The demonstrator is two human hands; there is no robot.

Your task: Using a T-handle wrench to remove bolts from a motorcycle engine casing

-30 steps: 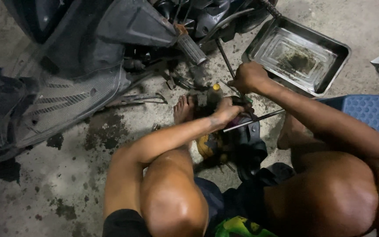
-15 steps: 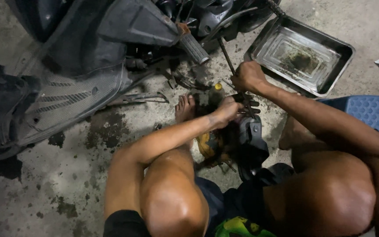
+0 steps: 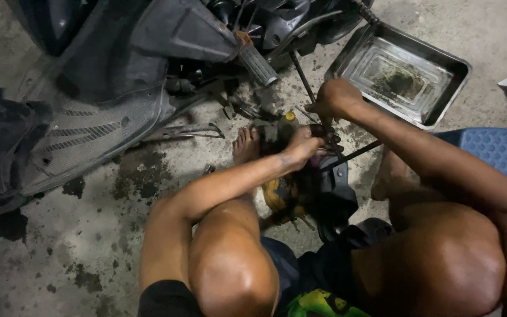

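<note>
Right hand (image 3: pixel 337 98) gripped a thin dark rod (image 3: pixel 302 78) running up-left toward the scooter (image 3: pixel 148 53). Left hand (image 3: pixel 301 145) sat just below, closed on the greasy part (image 3: pixel 324 182) on the floor.

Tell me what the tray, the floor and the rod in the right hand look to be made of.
Tray: apparently bare metal, likely steel; silvery, reflective walls, grimy residue on its bottom.
Floor: seemingly unfinished concrete; grey, rough, with dark oily-looking stains.
Rod gripped by the right hand: probably metal; thin, straight, dark, dull finish. Coating cannot be told.
</note>
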